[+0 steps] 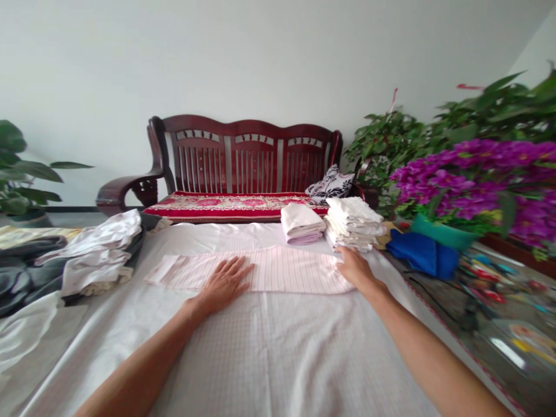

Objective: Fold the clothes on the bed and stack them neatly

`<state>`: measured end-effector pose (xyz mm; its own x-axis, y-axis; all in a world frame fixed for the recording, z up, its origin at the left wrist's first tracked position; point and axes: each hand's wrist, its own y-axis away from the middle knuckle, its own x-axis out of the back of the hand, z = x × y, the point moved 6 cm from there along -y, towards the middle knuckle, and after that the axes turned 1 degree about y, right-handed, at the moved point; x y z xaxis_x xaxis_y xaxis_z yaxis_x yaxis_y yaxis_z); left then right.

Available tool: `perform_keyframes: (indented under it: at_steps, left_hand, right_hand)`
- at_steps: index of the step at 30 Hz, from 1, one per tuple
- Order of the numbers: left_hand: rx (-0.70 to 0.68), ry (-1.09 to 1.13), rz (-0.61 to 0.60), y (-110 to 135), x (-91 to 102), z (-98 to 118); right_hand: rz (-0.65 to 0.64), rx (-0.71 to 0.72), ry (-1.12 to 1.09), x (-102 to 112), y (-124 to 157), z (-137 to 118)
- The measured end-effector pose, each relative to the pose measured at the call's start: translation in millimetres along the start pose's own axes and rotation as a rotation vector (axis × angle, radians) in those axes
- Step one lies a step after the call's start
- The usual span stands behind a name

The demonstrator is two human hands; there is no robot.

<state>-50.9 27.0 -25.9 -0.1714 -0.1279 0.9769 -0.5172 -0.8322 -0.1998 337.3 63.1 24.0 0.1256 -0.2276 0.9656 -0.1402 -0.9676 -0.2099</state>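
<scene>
A long pink-and-white striped garment [286, 269], folded lengthwise and like a pair of trousers in outline, lies across the white sheet [234, 353]. My left hand [228, 278] rests flat on it, left of the middle, fingers spread. At the garment's right end my right hand [354, 267] has its thumb and fingers closed on the edge, where the cloth creases. Just beyond that hand stands a tall stack of folded white cloths [354, 223]. Beside the stack is a smaller pile of cream and lilac folded cloth [302, 223].
Unfolded white and dark clothes [99, 249] are heaped at the left. A wooden bench [256, 156] with a red cover and a patterned cushion [330, 185] stands behind. On the right are purple flowers [473, 179], a blue cloth [421, 252], loose small items and a clear plastic box [521, 344].
</scene>
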Motion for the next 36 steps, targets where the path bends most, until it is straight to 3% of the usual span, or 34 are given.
perform_keyframes:
  at_steps: [7, 10, 14, 17, 20, 23, 27, 31, 34, 36]
  left_hand:
    - [0.012, -0.002, -0.013, 0, 1.4, 0]
    - [0.006, 0.001, -0.002, 0, 1.9, 0]
    - [0.010, 0.002, -0.002, 0, 0.9, 0]
    - [0.022, 0.005, -0.013, 0, 0.2, 0]
    - [0.025, 0.016, 0.002, 0, 1.0, 0]
    - [0.022, 0.017, -0.005, 0, -0.7, -1]
    - [0.020, 0.019, 0.010, 2, -1.8, 0]
    - [-0.007, 0.075, 0.001, 3, 3.7, -3]
    - [0.005, 0.210, 0.014, 8, 14.7, -24]
    - [0.130, 0.228, 0.064, 17, 23.2, -53]
  right_hand:
    - [0.282, 0.069, -0.185, 9, -9, 5]
    - [0.335, 0.101, -0.205, 5, -7, 4]
    - [0.290, 0.124, -0.150, -7, 0, 3]
    - [0.267, 0.122, -0.054, -4, 7, -2]
    - [0.256, 0.187, 0.089, 6, 17, -22]
    - [0.232, 0.357, 0.130, 7, 32, -55]
    - [0.090, 0.558, 0.122, -22, 51, -83]
    - [0.012, 0.543, 0.098, -44, 51, -76]
    - [0.067, 0.523, 0.092, -41, 48, -72]
    - [0.108, 0.533, 0.099, -37, 48, -72]
